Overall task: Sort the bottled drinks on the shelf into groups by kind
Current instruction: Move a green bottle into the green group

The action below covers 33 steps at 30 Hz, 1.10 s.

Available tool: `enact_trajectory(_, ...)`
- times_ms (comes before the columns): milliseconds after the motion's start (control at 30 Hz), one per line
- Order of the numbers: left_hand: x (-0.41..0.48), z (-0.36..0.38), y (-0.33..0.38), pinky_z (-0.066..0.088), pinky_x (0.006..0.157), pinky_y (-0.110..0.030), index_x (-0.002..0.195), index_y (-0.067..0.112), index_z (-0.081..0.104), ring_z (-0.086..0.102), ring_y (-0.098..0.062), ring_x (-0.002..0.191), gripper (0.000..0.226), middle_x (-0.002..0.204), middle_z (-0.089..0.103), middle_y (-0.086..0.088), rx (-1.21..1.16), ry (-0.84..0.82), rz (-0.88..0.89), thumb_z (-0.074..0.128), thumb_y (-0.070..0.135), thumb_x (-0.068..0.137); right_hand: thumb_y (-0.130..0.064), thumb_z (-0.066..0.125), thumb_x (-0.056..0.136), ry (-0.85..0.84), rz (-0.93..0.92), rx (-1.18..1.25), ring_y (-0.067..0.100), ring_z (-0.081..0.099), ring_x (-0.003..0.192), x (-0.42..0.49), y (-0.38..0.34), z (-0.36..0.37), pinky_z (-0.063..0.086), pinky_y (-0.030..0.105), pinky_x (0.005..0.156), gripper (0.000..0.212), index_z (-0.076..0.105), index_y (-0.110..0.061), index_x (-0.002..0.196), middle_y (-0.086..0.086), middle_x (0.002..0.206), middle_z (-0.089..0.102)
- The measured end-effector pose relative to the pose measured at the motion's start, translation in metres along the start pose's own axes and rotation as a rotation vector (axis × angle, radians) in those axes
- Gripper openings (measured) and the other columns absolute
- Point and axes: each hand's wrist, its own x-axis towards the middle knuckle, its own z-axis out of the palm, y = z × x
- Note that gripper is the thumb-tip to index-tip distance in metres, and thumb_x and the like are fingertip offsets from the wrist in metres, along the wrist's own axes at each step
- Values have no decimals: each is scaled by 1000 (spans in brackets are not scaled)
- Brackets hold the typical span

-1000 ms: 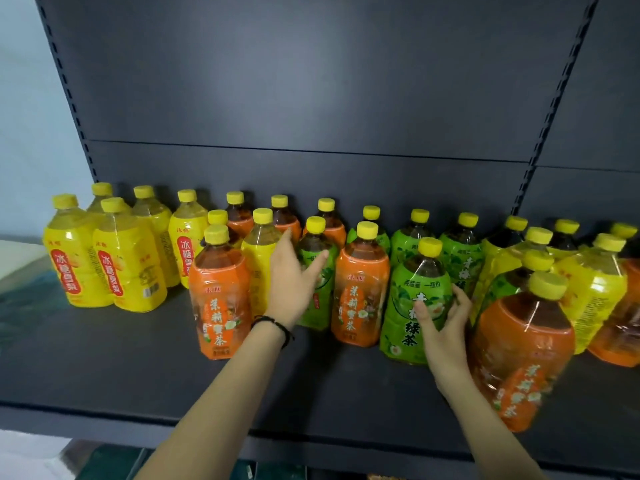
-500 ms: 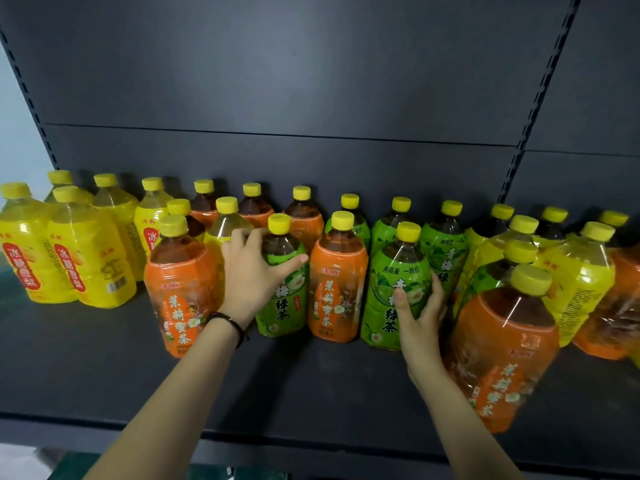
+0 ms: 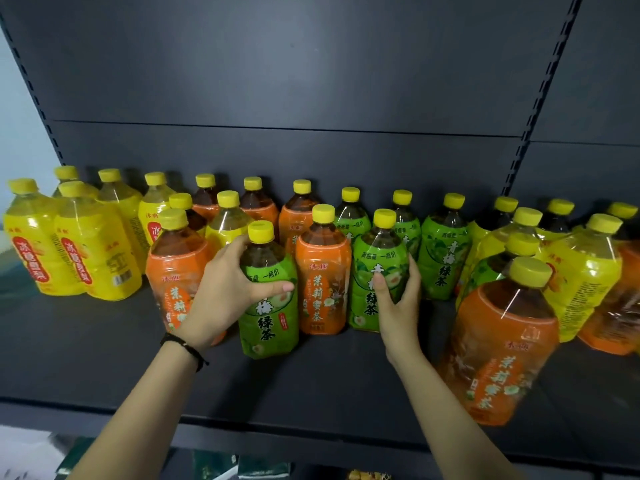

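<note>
Bottled drinks with yellow caps stand mixed on a dark shelf. My left hand grips a green-label tea bottle near the front, thumb across its label. My right hand grips a second green-label bottle, and an orange-label bottle stands between the two. Another orange-label bottle stands behind my left hand, and a large one is close at the front right. Yellow-label bottles cluster at the left.
More green-label bottles and orange-label ones line the back row. Yellow-label bottles and an orange one stand at the far right. The shelf's back panel rises close behind. Bare shelf lies along the front edge at left.
My left hand has closed round the green bottle and drawn it forward out of the row. My right hand has wrapped further round its green bottle. The view has shifted slightly.
</note>
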Motion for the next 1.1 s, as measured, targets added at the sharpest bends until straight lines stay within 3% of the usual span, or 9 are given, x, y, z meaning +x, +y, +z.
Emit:
enact_trajectory(233, -25, -16, -2, 41, 83, -12, 122, 25, 51, 55, -6, 106, 90, 115, 59, 10, -49, -7, 19, 75, 65, 44, -43, 63, 87, -56, 21, 4, 14, 37, 131, 6, -2, 26, 39, 36, 101, 69, 23, -44, 144, -3, 148, 33)
enact_trajectory(333, -32, -20, 1, 40, 80, -3, 117, 33, 49, 57, -3, 103, 83, 110, 60, 18, -94, -31, 32, 78, 63, 45, -48, 63, 86, -102, 55, -21, 17, 40, 131, 10, -3, 32, 41, 44, 106, 69, 23, -48, 142, -3, 147, 36)
enact_trajectory(533, -37, -15, 12, 45, 84, -15, 114, 35, 50, 58, -5, 105, 86, 109, 60, 19, -137, -61, 19, 81, 68, 41, -46, 63, 86, -6, -72, -125, 13, 27, 137, -24, -36, 25, 31, 35, 109, 65, 33, -34, 142, -6, 147, 31)
enact_trajectory(667, -41, -9, 18, 49, 83, -26, 115, 32, 49, 57, -5, 104, 89, 114, 60, 15, -61, -43, 45, 72, 76, 42, -52, 69, 73, -312, -262, -60, 0, 37, 128, -79, -59, 20, 33, 11, 101, 65, 42, -36, 130, -14, 134, 42)
enact_trajectory(733, -46, -4, 25, 47, 76, -24, 110, 34, 46, 56, -4, 99, 84, 110, 59, 17, 5, -40, 50, 71, 79, 43, -41, 79, 71, -499, -234, -65, -6, 37, 128, -94, -57, 21, 33, 7, 99, 77, 36, -37, 135, -20, 135, 40)
enact_trajectory(833, -51, 7, 36, 39, 70, -12, 107, 37, 46, 52, 0, 96, 74, 108, 55, 20, 35, -12, 65, 62, 83, 52, -18, 84, 71, -522, -127, 5, -19, 38, 120, -101, -49, 18, 36, 3, 91, 88, 27, -47, 132, -46, 125, 38)
enact_trajectory(900, -49, 13, 38, 42, 78, -13, 112, 35, 50, 51, 3, 99, 71, 113, 53, 17, -71, -39, 99, 55, 82, 60, -17, 83, 71, -462, -103, 30, -17, 43, 117, -101, -43, 10, 39, 5, 90, 87, 28, -52, 129, -50, 118, 41)
enact_trajectory(1000, -41, 23, 28, 50, 93, -31, 119, 25, 56, 54, 2, 107, 59, 121, 55, 8, -373, 27, 29, 54, 64, 76, -28, 82, 70, -388, -81, 46, -12, 47, 118, -95, -42, -4, 42, 10, 93, 86, 27, -59, 128, -43, 124, 41)
enact_trajectory(1100, -31, 40, 18, 44, 102, -35, 134, 20, 46, 48, -12, 121, 64, 133, 49, 0, -278, 163, -85, 65, 53, 81, -34, 78, 70, -347, -69, 40, -12, 47, 118, -85, -41, -16, 45, 12, 91, 84, 23, -63, 126, -35, 130, 37)
